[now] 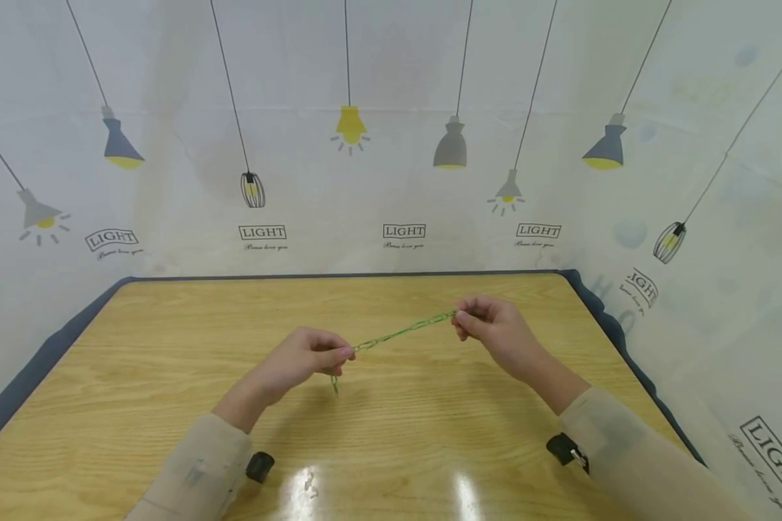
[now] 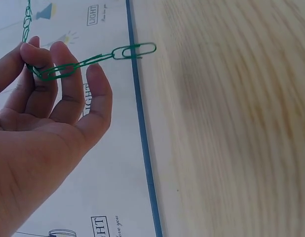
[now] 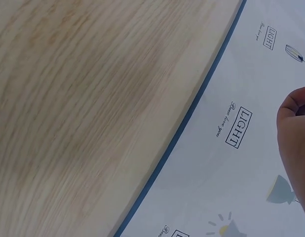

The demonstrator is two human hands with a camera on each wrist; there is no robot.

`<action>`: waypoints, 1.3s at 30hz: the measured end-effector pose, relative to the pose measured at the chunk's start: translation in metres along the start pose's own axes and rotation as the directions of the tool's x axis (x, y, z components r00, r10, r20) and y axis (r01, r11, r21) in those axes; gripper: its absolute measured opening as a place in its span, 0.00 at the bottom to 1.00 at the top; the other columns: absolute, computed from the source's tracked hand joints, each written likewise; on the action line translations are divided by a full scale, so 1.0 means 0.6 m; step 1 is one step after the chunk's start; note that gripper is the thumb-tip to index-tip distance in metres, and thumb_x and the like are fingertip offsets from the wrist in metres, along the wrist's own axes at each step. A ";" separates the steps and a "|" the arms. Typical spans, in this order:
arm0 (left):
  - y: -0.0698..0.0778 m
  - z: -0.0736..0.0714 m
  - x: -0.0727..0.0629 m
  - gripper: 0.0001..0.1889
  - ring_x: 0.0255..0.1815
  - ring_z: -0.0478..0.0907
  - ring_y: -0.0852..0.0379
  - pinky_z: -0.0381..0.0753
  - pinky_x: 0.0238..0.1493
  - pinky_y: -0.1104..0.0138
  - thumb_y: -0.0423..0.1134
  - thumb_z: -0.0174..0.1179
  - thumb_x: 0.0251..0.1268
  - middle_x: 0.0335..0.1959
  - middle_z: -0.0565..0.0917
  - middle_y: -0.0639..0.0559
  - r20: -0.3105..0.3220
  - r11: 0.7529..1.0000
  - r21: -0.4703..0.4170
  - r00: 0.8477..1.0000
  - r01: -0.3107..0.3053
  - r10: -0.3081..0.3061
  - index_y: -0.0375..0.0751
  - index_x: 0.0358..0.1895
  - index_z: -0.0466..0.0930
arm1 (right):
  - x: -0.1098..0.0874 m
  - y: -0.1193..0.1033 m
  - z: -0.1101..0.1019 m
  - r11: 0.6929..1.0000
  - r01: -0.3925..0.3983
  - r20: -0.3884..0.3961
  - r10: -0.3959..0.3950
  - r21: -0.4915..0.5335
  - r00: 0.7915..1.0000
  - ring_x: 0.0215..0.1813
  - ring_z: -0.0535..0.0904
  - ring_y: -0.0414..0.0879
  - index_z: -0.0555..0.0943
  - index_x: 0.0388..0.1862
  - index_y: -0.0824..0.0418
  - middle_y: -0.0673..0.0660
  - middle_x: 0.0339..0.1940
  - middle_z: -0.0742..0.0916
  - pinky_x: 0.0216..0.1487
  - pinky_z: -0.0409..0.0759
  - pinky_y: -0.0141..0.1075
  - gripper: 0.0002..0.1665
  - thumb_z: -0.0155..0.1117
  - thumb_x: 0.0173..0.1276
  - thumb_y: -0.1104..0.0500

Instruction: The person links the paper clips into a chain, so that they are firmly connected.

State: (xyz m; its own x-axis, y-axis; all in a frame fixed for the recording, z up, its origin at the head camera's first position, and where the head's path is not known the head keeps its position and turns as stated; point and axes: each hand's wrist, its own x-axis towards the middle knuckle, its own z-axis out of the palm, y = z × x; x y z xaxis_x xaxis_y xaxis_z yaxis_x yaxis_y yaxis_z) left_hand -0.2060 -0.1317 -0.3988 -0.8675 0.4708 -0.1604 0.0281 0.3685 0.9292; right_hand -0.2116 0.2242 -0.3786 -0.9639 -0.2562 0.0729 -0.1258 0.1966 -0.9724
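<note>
A chain of linked green paper clips [image 1: 404, 331] stretches between both hands above the table, rising toward the right. My left hand [image 1: 306, 358] pinches it between thumb and forefinger. Below that pinch, a short tail of paper clips [image 2: 120, 53] hangs down; in the left wrist view it passes over the other fingers, which are loosely bent. My right hand [image 1: 495, 329] pinches the other end of the chain, higher up and farther right. Only part of the right hand [image 3: 296, 126] shows at the edge of the right wrist view, where the chain is out of sight.
Beneath the hands lies a wood-grain table [image 1: 189, 311] with a dark blue border [image 1: 339, 275] along its far edge. White sheeting [image 1: 404, 181] printed with lamps and "LIGHT" labels stands behind and at both sides. Black straps [image 1: 259, 467] show at the sleeves.
</note>
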 end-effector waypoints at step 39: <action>0.000 -0.039 -0.030 0.17 0.57 0.85 0.42 0.84 0.66 0.47 0.47 0.61 0.81 0.55 0.87 0.40 -0.027 0.999 0.037 1.000 0.000 0.001 0.37 0.57 0.86 | -0.028 0.009 -0.052 0.992 -0.018 -0.014 0.020 0.123 1.000 0.43 0.83 0.40 0.79 0.49 0.65 0.46 0.40 0.87 0.52 0.88 0.32 0.05 0.57 0.84 0.64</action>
State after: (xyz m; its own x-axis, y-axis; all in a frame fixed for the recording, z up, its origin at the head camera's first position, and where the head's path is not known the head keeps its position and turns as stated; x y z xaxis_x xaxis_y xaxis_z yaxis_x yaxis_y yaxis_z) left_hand -0.2022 -0.1588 -0.3880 -0.8806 0.4492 -0.1507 0.0464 0.3982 0.9161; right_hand -0.2035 0.2591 -0.3784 -0.9693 -0.2394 0.0568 -0.0787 0.0830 -0.9934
